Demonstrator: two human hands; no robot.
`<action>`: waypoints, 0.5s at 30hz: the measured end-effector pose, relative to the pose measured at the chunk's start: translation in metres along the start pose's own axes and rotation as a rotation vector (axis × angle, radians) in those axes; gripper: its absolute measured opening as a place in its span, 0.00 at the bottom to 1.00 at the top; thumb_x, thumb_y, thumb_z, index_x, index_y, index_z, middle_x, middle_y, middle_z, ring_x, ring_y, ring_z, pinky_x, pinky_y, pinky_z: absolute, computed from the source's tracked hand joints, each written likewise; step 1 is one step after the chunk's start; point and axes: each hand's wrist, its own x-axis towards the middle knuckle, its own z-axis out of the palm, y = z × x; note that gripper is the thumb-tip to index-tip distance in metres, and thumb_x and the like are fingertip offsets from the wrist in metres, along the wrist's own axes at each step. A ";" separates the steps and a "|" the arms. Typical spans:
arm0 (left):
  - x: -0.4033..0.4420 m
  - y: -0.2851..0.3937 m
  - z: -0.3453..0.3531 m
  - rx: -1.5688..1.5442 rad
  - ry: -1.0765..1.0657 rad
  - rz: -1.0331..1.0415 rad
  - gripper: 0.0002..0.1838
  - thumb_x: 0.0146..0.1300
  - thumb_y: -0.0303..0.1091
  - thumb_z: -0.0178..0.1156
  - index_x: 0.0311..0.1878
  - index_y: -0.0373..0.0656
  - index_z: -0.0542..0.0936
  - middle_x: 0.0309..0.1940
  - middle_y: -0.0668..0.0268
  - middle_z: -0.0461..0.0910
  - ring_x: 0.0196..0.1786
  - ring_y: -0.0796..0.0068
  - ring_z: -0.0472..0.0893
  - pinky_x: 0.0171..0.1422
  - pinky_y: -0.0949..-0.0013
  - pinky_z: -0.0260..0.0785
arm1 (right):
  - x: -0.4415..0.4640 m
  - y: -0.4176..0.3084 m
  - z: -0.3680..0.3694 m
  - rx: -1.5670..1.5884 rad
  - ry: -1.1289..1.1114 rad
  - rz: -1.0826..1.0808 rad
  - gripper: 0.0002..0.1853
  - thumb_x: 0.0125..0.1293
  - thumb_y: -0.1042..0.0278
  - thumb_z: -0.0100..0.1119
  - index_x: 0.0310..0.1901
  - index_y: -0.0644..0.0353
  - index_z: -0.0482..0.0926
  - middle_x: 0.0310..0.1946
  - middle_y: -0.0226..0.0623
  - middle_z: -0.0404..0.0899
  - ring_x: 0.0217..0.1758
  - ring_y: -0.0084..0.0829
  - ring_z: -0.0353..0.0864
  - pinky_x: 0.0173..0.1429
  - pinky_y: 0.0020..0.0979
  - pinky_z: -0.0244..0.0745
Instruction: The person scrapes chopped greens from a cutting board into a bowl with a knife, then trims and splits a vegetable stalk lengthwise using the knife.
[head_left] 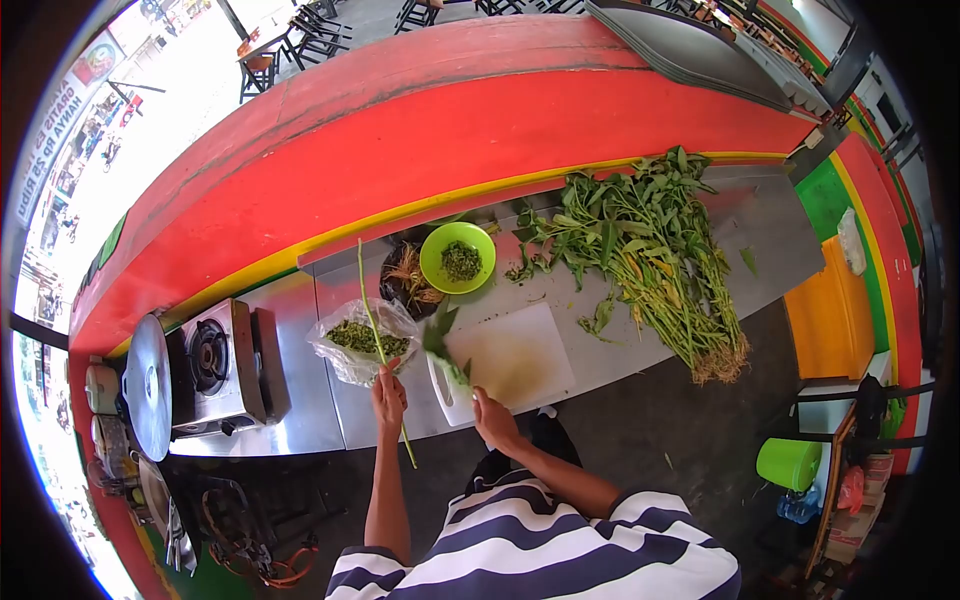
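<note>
My left hand [390,398] is closed round a long, bare green stem [370,305], held nearly upright. The stem passes in front of a clear plastic bag [325,362] with chopped greens in it. A leafy sprig [440,345] is pinched in my right hand [494,420], at the near left side of a white cutting board [540,350]. Behind the board stands a lime-green bowl [430,252] with small chopped green pieces. Beside that bowl, cut root ends [408,272] lie in a dark bag. To the right is a large heap of leafy water spinach [650,250], roots still on.
A gas stove [212,360] and a big round metal lid [150,385] are at the left end of the steel counter [335,420]. A red wall [450,130] runs along its back. A green bucket [788,463] stands at lower right.
</note>
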 end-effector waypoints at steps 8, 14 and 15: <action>-0.025 -0.020 -0.007 -0.013 -0.037 0.086 0.23 0.80 0.53 0.45 0.58 0.43 0.75 0.19 0.79 0.56 0.17 0.91 0.55 0.19 0.80 0.47 | -0.017 0.005 -0.021 0.099 -0.068 -0.224 0.18 0.76 0.62 0.49 0.62 0.60 0.67 0.40 0.57 0.83 0.44 0.60 0.82 0.47 0.54 0.76; -0.033 -0.047 0.003 0.184 -0.291 0.123 0.15 0.80 0.43 0.46 0.56 0.43 0.74 0.32 0.71 0.77 0.30 0.86 0.71 0.32 0.79 0.64 | -0.033 0.049 -0.052 0.105 0.138 -0.071 0.17 0.76 0.60 0.50 0.60 0.60 0.69 0.35 0.58 0.82 0.41 0.62 0.82 0.41 0.54 0.76; -0.031 -0.058 0.008 0.179 -0.298 0.128 0.15 0.80 0.43 0.46 0.56 0.43 0.74 0.32 0.71 0.77 0.30 0.86 0.71 0.32 0.79 0.64 | -0.036 0.055 -0.057 0.110 0.166 -0.016 0.17 0.76 0.60 0.50 0.60 0.60 0.69 0.35 0.59 0.82 0.41 0.63 0.82 0.41 0.54 0.76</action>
